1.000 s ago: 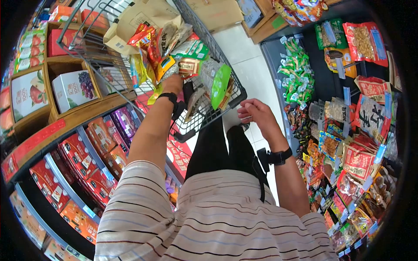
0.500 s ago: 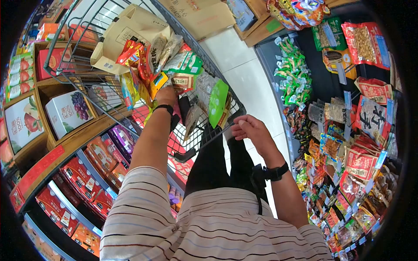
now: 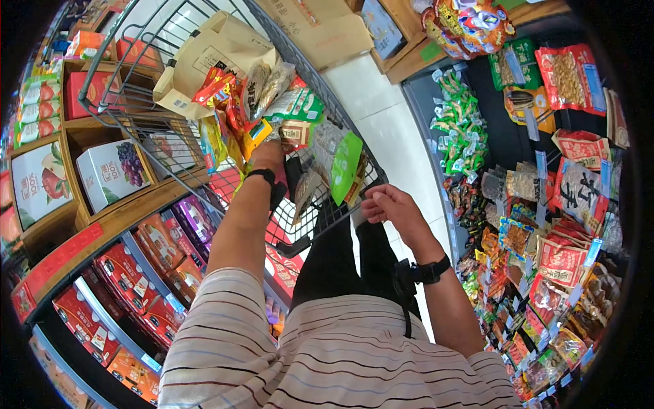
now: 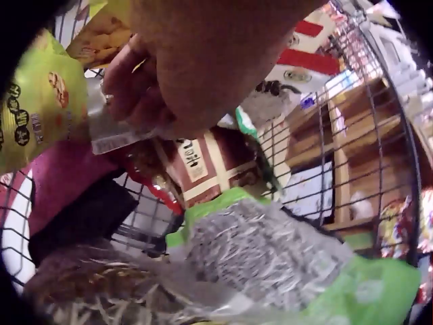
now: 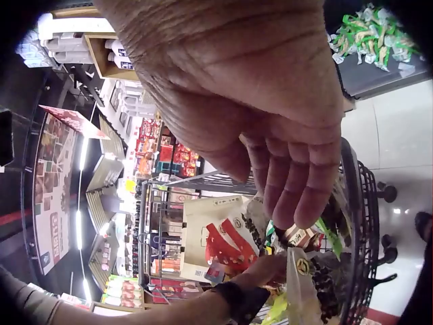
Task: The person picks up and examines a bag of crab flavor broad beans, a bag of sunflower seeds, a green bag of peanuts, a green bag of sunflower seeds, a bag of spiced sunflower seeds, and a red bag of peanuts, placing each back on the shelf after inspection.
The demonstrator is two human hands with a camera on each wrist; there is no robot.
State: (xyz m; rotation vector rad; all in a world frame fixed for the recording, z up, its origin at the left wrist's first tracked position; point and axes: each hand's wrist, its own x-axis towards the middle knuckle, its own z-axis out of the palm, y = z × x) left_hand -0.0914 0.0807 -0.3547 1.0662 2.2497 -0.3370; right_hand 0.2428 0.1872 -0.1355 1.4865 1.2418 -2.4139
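Observation:
My left hand (image 3: 268, 158) reaches into a wire shopping cart (image 3: 332, 223), among a pile of snack packets. In the left wrist view its curled fingers grip a small silvery packet (image 4: 109, 127). Beside it lie a yellow-green packet (image 4: 47, 101) and a brown, cream-banded packet (image 4: 210, 162). Nearer the cart's end is a clear bag with a bright green end (image 3: 347, 167), filled with thin grey pieces. My right hand (image 3: 395, 213) hovers beside the cart's near corner with loosely bent fingers and nothing in them.
A beige paper bag (image 3: 204, 65) stands deeper in the cart. On the left are shelves with red gift boxes (image 3: 126, 279) and a white box with grapes (image 3: 109, 174). A rack of hanging snack bags (image 3: 569, 75) and green-wrapped sweets (image 3: 460, 126) line the right, beyond pale floor tiles (image 3: 368, 85).
The cart appears slightly lower and closer in the head view. My left hand stays down among the packets, and my right hand keeps its place by the cart corner.

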